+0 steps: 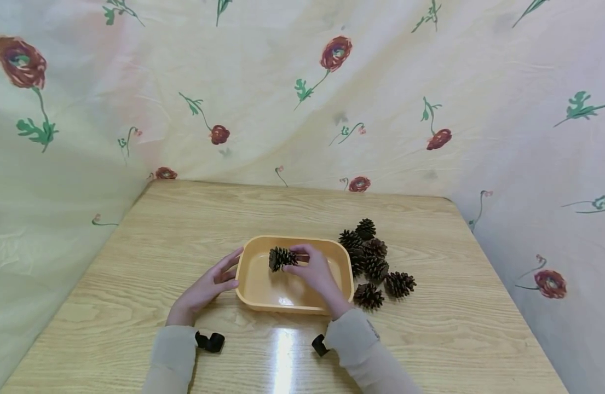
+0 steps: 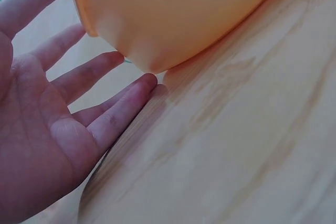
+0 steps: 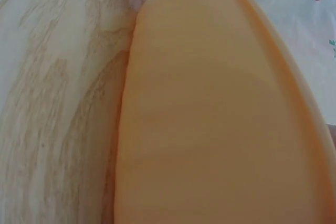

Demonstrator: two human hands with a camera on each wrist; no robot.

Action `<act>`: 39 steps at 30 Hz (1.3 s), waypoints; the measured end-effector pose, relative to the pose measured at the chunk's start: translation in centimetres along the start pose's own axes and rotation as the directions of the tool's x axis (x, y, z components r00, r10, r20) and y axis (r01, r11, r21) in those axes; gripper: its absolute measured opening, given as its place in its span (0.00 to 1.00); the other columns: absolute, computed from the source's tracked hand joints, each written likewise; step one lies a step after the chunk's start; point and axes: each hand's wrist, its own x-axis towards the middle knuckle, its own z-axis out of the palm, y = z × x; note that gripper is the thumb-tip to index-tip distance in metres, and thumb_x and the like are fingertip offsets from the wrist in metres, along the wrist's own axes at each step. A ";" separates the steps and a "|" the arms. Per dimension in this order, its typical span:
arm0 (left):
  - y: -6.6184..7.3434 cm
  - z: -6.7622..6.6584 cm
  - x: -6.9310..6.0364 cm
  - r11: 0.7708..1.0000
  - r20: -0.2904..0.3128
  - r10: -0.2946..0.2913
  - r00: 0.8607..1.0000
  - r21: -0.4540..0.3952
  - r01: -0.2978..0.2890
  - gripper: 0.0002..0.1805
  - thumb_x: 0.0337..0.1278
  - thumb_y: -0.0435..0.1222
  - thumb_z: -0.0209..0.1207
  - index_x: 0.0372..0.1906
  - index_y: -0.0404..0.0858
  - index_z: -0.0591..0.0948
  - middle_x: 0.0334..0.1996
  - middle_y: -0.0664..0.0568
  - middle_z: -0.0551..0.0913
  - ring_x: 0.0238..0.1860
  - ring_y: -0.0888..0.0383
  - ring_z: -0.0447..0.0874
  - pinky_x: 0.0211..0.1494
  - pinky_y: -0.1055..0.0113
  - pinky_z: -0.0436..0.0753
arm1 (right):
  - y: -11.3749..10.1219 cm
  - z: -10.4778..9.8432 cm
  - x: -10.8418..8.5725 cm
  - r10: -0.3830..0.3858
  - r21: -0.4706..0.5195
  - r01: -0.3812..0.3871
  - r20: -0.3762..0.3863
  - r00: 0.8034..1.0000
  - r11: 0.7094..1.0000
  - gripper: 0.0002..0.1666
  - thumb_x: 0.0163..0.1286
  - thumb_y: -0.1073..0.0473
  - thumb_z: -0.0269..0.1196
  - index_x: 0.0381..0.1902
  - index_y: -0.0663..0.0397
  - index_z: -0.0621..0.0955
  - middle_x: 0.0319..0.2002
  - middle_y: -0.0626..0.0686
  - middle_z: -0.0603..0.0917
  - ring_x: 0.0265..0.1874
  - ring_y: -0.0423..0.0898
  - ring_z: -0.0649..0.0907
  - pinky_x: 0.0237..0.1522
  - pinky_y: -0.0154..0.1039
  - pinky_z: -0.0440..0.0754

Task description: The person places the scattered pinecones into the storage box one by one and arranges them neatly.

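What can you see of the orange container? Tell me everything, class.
The orange container is a shallow, open, rounded rectangle, smooth and plastic-looking, with a lipped rim and glossy floor. It sits upright on the wood-grain table. The left hand touches its left end. The right hand holds a pinecone over its floor. More pinecones lie beside its right end.

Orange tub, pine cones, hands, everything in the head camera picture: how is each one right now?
Orange tub: upright, uncovered, on the table.
Held pine cone: pinched, over the tub's inside; scales spread.
Loose pine cones: clustered right of the tub.
Left hand: fingers spread, at the tub's end.
Right hand: pinching a cone.
Table: flat.
Flowered cloth: hanging.
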 end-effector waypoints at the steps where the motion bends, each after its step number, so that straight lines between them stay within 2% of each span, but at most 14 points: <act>1: 0.0 0.0 0.0 1.000 -0.002 -0.003 1.000 0.002 0.003 0.42 0.66 0.33 0.56 0.78 0.50 0.47 0.77 0.39 0.46 0.74 0.34 0.51 0.73 0.43 0.59 | 0.0 0.1 0.0 0.003 -0.005 -0.003 -0.002 1.000 1.000 0.30 0.53 0.64 0.73 0.56 0.59 0.78 0.57 0.60 0.80 0.57 0.60 0.80 0.58 0.49 0.80; 4: 0.1 0.0 -0.1 1.000 -0.003 -0.004 1.000 -0.003 0.004 0.42 0.66 0.33 0.56 0.78 0.50 0.47 0.77 0.39 0.46 0.74 0.35 0.51 0.73 0.41 0.58 | -0.1 0.4 0.1 0.022 -0.016 -0.022 -0.008 1.000 1.000 0.30 0.53 0.64 0.73 0.55 0.59 0.78 0.57 0.61 0.80 0.57 0.60 0.80 0.58 0.50 0.79; 9: 0.2 0.0 -0.1 1.000 0.001 0.003 1.000 -0.005 -0.003 0.43 0.66 0.33 0.57 0.78 0.49 0.47 0.77 0.39 0.46 0.75 0.36 0.51 0.71 0.55 0.65 | -0.3 0.6 0.2 0.040 -0.043 -0.040 -0.008 0.999 0.998 0.31 0.52 0.64 0.73 0.55 0.60 0.78 0.56 0.61 0.80 0.56 0.60 0.80 0.59 0.51 0.79; 11: 0.2 0.0 -0.1 1.000 0.003 0.004 1.000 -0.004 -0.004 0.43 0.66 0.33 0.56 0.78 0.49 0.47 0.77 0.39 0.47 0.75 0.36 0.51 0.71 0.58 0.66 | -0.3 0.8 0.4 0.035 -0.055 -0.036 -0.008 0.999 0.998 0.30 0.52 0.64 0.73 0.55 0.60 0.78 0.55 0.61 0.81 0.55 0.60 0.80 0.59 0.51 0.79; 17: 0.0 0.1 -0.1 1.000 -0.008 -0.011 1.000 0.002 0.011 0.43 0.66 0.34 0.57 0.78 0.51 0.47 0.77 0.40 0.46 0.75 0.36 0.51 0.73 0.43 0.57 | -0.3 1.3 1.0 0.031 -0.075 -0.031 -0.007 0.999 0.997 0.29 0.52 0.65 0.74 0.53 0.62 0.79 0.53 0.62 0.82 0.54 0.59 0.81 0.59 0.49 0.79; 20: -0.2 0.1 -0.2 1.000 -0.020 -0.022 1.000 0.005 0.022 0.43 0.66 0.34 0.57 0.78 0.51 0.48 0.77 0.40 0.46 0.75 0.35 0.52 0.73 0.41 0.56 | -0.4 1.6 1.1 0.024 -0.086 -0.024 -0.001 1.000 0.996 0.28 0.51 0.65 0.74 0.52 0.63 0.79 0.51 0.63 0.82 0.51 0.59 0.82 0.57 0.48 0.80; 23: -0.2 0.2 -0.1 1.000 -0.029 -0.017 0.999 0.009 0.017 0.43 0.66 0.33 0.57 0.78 0.51 0.48 0.77 0.40 0.47 0.74 0.36 0.53 0.72 0.46 0.59 | -0.5 1.7 1.2 0.019 -0.096 -0.020 -0.005 1.000 0.995 0.28 0.50 0.66 0.74 0.50 0.65 0.79 0.49 0.64 0.83 0.49 0.59 0.83 0.54 0.48 0.81; 29: -0.1 0.2 0.0 1.000 -0.029 -0.004 1.000 0.010 0.004 0.43 0.65 0.32 0.56 0.78 0.49 0.48 0.77 0.38 0.48 0.73 0.34 0.54 0.67 0.65 0.67 | -0.5 2.0 1.3 0.035 -0.121 -0.036 -0.006 0.999 0.992 0.27 0.50 0.67 0.74 0.49 0.66 0.80 0.47 0.64 0.83 0.47 0.59 0.83 0.52 0.47 0.82; 32: 0.0 0.2 0.0 1.000 -0.021 0.010 1.000 0.016 -0.010 0.42 0.66 0.31 0.55 0.78 0.46 0.47 0.77 0.36 0.47 0.73 0.32 0.54 0.68 0.64 0.68 | -0.5 2.1 1.3 0.035 -0.118 -0.035 -0.003 0.999 0.992 0.26 0.51 0.68 0.73 0.49 0.66 0.80 0.47 0.64 0.84 0.47 0.59 0.84 0.50 0.46 0.83; 39: 0.2 0.2 0.0 0.999 -0.030 -0.009 1.000 0.032 0.010 0.43 0.66 0.30 0.55 0.78 0.47 0.46 0.76 0.36 0.47 0.73 0.32 0.54 0.71 0.45 0.60 | -0.5 2.2 1.4 0.039 -0.143 -0.036 0.015 0.999 0.989 0.25 0.51 0.68 0.73 0.48 0.67 0.80 0.47 0.65 0.84 0.47 0.59 0.84 0.50 0.47 0.83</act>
